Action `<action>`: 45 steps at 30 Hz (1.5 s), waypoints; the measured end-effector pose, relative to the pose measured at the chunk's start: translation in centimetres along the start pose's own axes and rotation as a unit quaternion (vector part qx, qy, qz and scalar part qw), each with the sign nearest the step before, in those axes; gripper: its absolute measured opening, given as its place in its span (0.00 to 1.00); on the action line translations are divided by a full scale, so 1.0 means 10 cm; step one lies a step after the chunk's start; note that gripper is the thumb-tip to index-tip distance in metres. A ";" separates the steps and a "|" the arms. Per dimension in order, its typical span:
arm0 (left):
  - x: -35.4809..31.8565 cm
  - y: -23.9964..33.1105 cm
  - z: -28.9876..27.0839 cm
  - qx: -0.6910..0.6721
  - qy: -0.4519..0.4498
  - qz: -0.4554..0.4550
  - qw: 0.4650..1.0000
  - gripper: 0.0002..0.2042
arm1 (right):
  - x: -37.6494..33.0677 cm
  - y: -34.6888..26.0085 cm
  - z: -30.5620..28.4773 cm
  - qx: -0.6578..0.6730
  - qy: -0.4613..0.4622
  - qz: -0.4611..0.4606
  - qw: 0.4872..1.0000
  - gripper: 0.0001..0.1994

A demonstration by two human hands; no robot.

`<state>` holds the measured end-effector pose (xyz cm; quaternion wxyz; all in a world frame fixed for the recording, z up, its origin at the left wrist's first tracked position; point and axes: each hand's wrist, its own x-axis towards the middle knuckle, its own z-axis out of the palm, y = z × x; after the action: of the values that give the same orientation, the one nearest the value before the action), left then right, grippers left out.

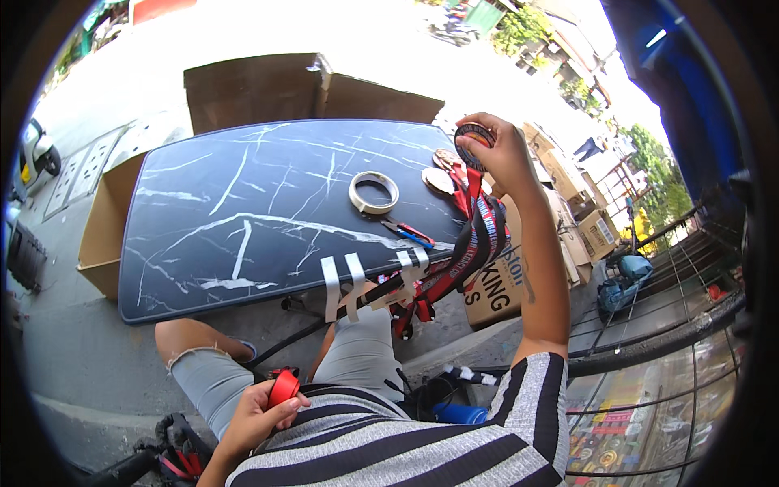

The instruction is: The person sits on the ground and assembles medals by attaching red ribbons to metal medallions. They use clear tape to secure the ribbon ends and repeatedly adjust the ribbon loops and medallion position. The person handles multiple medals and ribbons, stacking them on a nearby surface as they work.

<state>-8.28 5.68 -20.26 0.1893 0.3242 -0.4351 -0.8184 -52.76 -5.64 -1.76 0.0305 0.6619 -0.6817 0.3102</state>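
Two hands work over a black marble-patterned table [243, 211]. The right hand [499, 150] is raised past the table's far right corner, fingers grasping one round medal [473, 138] whose red-and-black ribbon [479, 243] hangs down. The left hand [260, 414], low by the lap, is clenched around one folded red ribbon [283, 387]. One tape roll [374, 192], two more medals [442, 170] and four white tape strips [341, 280] are on the table.
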 end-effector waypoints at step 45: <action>-0.13 -0.21 -0.29 -0.008 0.239 0.241 0.940 0.16 | -2.74 -0.55 3.14 0.065 -0.585 -0.103 0.802 0.08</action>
<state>-5.41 5.86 -22.74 0.4823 0.3941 -0.4352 -0.6501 -32.80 4.37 -37.32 -0.3853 0.7843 -0.4764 -0.0974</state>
